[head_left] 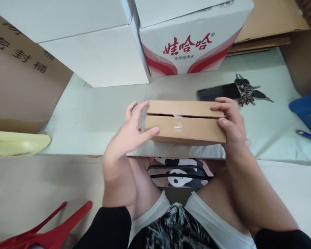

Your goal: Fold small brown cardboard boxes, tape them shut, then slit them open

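Note:
A small brown cardboard box (197, 128) sits near the front edge of the cloth-covered table, between my two hands. Its two top flaps meet at a narrow dark slit, and a short piece of clear tape (178, 125) crosses the slit near the middle. My left hand (132, 129) grips the left end, thumb on the near top edge and a finger at the far corner. At the right end, my right hand (232, 121) holds the box with its thumb and fingers on the top. The inside of the box is hidden.
Behind the box lie a phone (217, 92) and a bunch of keys (246, 90). White cartons (98, 58) and a red-and-white carton (186, 45) stand at the back. A blue container (305, 109) and a pen (308, 135) are at right, a red stool (59, 228) at lower left.

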A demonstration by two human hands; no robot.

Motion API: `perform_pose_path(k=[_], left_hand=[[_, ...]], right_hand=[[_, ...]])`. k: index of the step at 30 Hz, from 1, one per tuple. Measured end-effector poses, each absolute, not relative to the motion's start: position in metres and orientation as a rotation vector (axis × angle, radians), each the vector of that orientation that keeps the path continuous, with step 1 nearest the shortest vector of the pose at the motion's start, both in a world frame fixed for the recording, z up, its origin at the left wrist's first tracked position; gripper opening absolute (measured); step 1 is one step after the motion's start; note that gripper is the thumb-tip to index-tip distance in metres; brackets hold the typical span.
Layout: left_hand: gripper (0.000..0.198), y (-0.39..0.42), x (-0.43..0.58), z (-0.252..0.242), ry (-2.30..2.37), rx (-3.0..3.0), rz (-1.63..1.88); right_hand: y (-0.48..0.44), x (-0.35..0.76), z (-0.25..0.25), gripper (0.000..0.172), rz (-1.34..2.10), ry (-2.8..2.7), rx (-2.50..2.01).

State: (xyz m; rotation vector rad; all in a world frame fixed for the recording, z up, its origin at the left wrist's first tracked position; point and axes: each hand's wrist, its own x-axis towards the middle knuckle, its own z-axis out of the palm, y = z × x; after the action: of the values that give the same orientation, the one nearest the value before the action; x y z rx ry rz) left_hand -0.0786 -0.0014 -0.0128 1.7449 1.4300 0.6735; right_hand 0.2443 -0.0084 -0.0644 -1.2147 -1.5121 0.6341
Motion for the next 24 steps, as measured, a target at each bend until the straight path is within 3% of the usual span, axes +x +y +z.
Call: perform_pose_path(k=[5,11,15,18,21,24], left_hand=[[0.1,-0.002,-0.087,-0.015,1.304,1.529,0.59],[0.084,0.032,-0.061,-0.053,1.442,1.416,1.127],[0.076,0.044,-0.054,-0.07,1.615,1.352,1.375],[0.071,0.041,-0.053,-0.068,1.589,1.275,1.344],[0.067,0.033,-0.047,-0.056,1.37,1.267,1.213],[0.078,0.023,-0.038,-0.041,1.095,1.387,1.043]], right_hand=[[-0.012,0.237,-0.069,0.035,0.589,-1.554,-1.223],[-0.017,0.216,-0.08,0.038,0.457,-1.554,-1.132],[-0.023,0.203,-0.083,0.047,0.52,-1.681,-0.826],[-0.025,0.198,-0.083,0.034,0.522,-1.77,-0.757],[-0.025,0.197,-0.082,0.034,0.46,-1.795,-0.818],[-0.023,0.2,-0.08,0.035,0.392,-1.823,-0.86]])
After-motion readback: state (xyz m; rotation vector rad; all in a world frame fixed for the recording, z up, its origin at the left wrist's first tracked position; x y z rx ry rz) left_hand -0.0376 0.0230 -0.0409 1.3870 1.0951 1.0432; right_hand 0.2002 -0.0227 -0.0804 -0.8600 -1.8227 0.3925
